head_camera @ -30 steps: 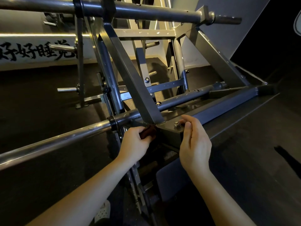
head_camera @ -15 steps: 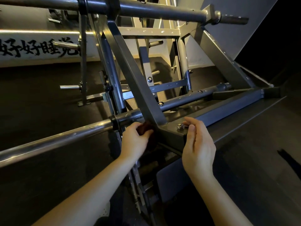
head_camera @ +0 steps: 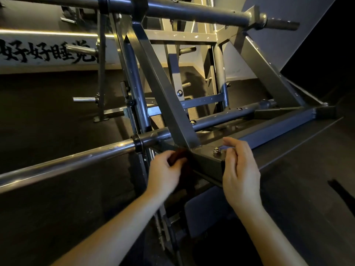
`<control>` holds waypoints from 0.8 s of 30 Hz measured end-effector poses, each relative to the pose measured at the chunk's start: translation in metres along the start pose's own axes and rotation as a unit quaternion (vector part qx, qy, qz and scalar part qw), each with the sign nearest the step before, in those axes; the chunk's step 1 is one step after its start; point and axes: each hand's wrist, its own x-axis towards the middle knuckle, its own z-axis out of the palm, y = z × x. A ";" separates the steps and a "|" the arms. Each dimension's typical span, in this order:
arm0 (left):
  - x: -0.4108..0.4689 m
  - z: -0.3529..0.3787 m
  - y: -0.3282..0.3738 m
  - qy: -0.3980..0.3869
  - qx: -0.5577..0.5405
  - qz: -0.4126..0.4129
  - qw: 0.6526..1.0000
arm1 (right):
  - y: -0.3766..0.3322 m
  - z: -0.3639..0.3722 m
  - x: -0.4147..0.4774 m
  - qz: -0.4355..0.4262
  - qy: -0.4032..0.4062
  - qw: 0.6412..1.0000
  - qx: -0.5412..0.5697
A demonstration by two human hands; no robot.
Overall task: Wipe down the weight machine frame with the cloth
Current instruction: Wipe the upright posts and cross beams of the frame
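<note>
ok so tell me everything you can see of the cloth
The cloth is dark reddish-brown, soft-looking, bunched into a wad. The left hand grips it and hides most of it. It presses against the frame where the diagonal strut meets the square base beam. Its full shape cannot be seen.

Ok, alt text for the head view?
A person's left hand grips a dark cloth against a joint of the grey weight machine frame, while the right hand hovers beside a bolt. A steel bar runs left.
</note>
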 end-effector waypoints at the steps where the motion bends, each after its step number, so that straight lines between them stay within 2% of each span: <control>1: -0.014 0.004 0.007 -0.017 -0.010 0.034 0.999 | -0.003 -0.004 0.005 0.014 -0.025 0.999 0.018; 3: -0.027 0.011 0.015 -0.025 -0.013 0.075 0.997 | -0.009 -0.008 0.020 0.022 -0.073 0.997 0.030; 5: -0.016 0.012 0.013 0.011 -0.004 0.070 0.997 | -0.016 -0.004 0.032 0.015 -0.108 0.994 0.016; 9: 0.043 -0.001 -0.019 0.066 0.003 -0.061 0.996 | -0.025 0.012 0.035 -0.026 -0.063 0.993 -0.099; 12: 0.063 -0.008 -0.034 0.078 -0.011 -0.128 0.989 | -0.025 0.015 0.032 -0.022 -0.040 0.992 -0.114; 14: 0.048 -0.003 -0.026 0.091 -0.022 -0.091 0.991 | -0.024 0.014 0.032 -0.019 -0.037 0.993 -0.111; 17: 0.017 0.007 -0.011 0.086 -0.040 0.026 0.995 | -0.025 0.014 0.032 -0.019 -0.035 0.993 -0.109; 19: 0.021 0.007 -0.012 0.085 -0.039 0.056 0.994 | -0.027 0.016 0.032 -0.021 -0.031 0.993 -0.113; 24: 0.074 -0.008 -0.032 0.129 -0.030 -0.063 0.989 | -0.027 0.017 0.032 -0.025 -0.018 0.991 -0.128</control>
